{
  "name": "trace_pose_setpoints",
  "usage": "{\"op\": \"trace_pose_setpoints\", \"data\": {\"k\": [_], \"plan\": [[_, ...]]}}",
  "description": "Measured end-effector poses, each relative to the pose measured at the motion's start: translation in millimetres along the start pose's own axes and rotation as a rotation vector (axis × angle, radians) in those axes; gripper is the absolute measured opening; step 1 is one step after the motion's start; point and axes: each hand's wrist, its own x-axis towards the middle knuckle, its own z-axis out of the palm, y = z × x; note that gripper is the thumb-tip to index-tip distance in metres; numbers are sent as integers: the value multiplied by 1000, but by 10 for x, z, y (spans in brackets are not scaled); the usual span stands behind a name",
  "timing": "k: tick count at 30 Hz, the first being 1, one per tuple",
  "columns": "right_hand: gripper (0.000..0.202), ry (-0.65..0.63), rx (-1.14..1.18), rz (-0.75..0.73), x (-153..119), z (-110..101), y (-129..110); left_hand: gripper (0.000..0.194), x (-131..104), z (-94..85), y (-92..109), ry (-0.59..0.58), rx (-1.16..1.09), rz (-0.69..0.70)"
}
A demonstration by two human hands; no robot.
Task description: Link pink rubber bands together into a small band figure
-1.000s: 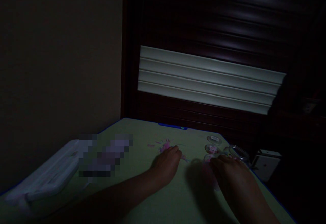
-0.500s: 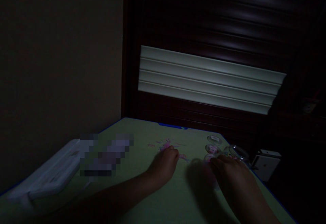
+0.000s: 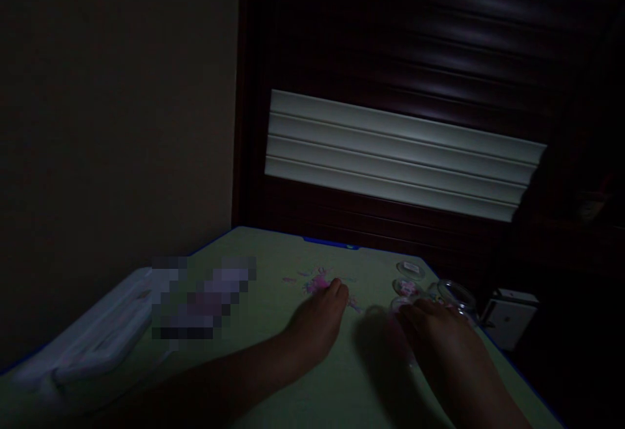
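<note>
On the pale green table (image 3: 263,253), my left hand (image 3: 322,315) is closed in a pinch just beside a small scattered pile of pink and pastel bits (image 3: 319,282). Whatever it may hold is hidden by the fingers. My right hand (image 3: 444,331) bends its closed fingers over the rim of a clear round container with pinkish contents (image 3: 399,334). The dark hides whether these fingers grip the rim or something inside. Behind the container lies a clear round dish with pink bits (image 3: 406,287). Farther back is another clear disc with a white label (image 3: 411,268).
A clear open jar (image 3: 456,293) stands right of my right hand, near the table edge. At left lie a white tray-like object (image 3: 102,325) and a blurred-out object (image 3: 209,299). A white box (image 3: 512,318) stands beyond the right edge. The room is dark.
My left hand has shifted slightly to the right, its fingertips tilting up. My right hand and the container have moved only a little leftward in view.
</note>
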Motion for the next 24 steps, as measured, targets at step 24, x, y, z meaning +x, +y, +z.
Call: {"op": "trace_pose_setpoints", "data": {"k": [24], "plan": [[22,232,61,-171,6,163,-61,20,-66,-285,235,109,154,453]]}}
